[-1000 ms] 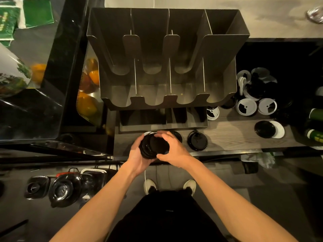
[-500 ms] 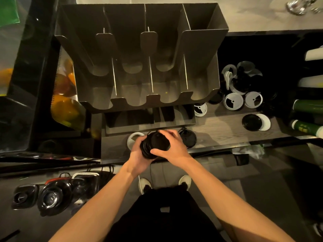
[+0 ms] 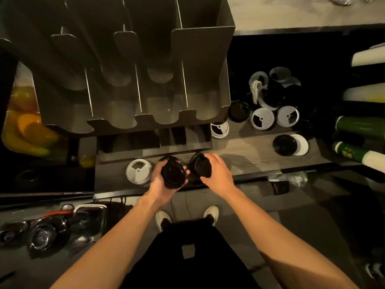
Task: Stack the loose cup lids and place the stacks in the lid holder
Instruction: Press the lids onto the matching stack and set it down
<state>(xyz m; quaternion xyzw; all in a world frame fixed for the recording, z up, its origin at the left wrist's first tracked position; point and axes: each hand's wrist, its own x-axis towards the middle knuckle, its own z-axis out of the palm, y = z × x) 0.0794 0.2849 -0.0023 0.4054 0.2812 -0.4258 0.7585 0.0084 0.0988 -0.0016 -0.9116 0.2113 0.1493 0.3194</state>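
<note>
- The stack of black lids (image 3: pixel 173 175) is in my left hand (image 3: pixel 161 184), fingers wrapped round its rim, held just above the front edge of the counter (image 3: pixel 250 151).
- A second ago both hands were on that stack. Now my right hand (image 3: pixel 218 176) has let go of it and moved just to the right, where its fingers curl over a single black lid (image 3: pixel 200 166) and tip it up off the wood.
- I take that to mean the stack is squared up and this lid goes on next, so I am still gathering and not yet loading.
- The lids are thin round plastic with a glossy surface and a raised rim, and they should nest easily if kept level.
- A white lid (image 3: pixel 138 171) with a wedge-shaped opening lies flat just left of my left hand.
- The lid holder (image 3: pixel 200 65) stands behind, made of dull grey sheet metal with thin dividers and scooped front edges. I see no stack in its slots.
- Further right, well apart from my hands, is a heap of lids (image 3: pixel 270 97), black and white mixed and overlapping on the dark wood-grain top.
</note>
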